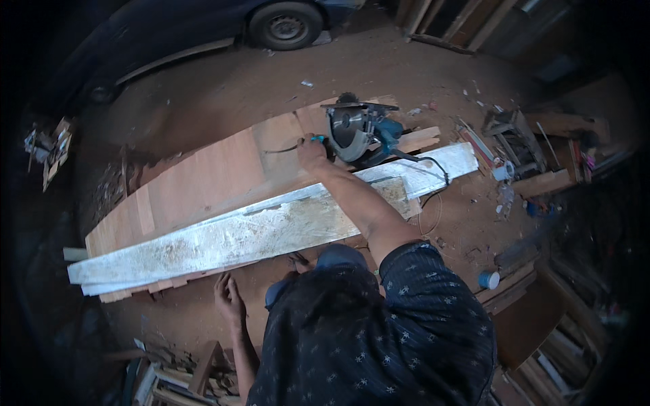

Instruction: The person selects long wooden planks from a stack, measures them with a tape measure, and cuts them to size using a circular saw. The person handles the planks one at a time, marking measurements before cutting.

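My right hand [312, 154] reaches over the boards, its fingers closed round a slim tool with a teal part [318, 138]. A thin dark length sticks out to the left of that hand; the tool's exact kind cannot be made out. Just right of it, a teal and black circular saw [382, 132] rests with its round blade showing, and its dark cord [433, 162] loops off to the right. My left hand [230, 298] hangs below the near edge of the boards, holding nothing, fingers partly spread. A long whitish board [196, 247] crosses in front of me on top of brown wooden panels [203, 172].
A dark vehicle with a wheel [286, 27] stands at the far side. Scrap wood lies in a pile [518, 145] at the right and another [176, 379] at the lower left. A blue and white container [489, 279] sits on the dirt floor [433, 74] at the right.
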{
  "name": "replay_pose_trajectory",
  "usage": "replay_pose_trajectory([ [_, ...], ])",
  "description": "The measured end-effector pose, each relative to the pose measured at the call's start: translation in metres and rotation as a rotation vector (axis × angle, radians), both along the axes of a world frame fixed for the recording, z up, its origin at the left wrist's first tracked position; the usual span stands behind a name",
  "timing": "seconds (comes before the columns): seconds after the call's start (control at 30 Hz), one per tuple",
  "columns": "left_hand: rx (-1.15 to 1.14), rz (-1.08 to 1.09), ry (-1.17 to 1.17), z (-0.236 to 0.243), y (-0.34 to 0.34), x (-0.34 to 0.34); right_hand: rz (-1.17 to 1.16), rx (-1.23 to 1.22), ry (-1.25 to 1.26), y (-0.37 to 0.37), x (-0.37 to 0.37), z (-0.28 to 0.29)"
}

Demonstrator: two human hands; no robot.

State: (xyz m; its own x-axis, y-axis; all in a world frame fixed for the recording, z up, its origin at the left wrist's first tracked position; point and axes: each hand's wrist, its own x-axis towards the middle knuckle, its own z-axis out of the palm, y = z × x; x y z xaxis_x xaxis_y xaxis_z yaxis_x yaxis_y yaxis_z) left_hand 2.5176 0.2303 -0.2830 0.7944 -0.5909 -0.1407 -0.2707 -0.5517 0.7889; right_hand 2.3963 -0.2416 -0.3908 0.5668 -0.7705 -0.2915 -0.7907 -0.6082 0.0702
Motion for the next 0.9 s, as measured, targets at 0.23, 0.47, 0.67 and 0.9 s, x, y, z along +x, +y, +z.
replay_pose_trajectory([
  [0.23,-0.246,0.059,0.602,0.046,-0.111,-0.038,-0.155,0.458,-0.504,0.006,-0.015,0.05],
  [0.47,-0.477,0.235,1.098,0.062,-0.166,-0.027,-0.296,1.626,-1.187,0.141,-0.002,0.124],
  [0.67,-0.319,0.275,1.109,-0.001,-0.105,0.004,0.03,1.233,-0.958,0.194,0.019,0.159],
  [0.9,-0.36,0.287,1.109,0.054,-0.07,0.06,0.408,0.923,-0.567,0.228,0.1,0.227],
])
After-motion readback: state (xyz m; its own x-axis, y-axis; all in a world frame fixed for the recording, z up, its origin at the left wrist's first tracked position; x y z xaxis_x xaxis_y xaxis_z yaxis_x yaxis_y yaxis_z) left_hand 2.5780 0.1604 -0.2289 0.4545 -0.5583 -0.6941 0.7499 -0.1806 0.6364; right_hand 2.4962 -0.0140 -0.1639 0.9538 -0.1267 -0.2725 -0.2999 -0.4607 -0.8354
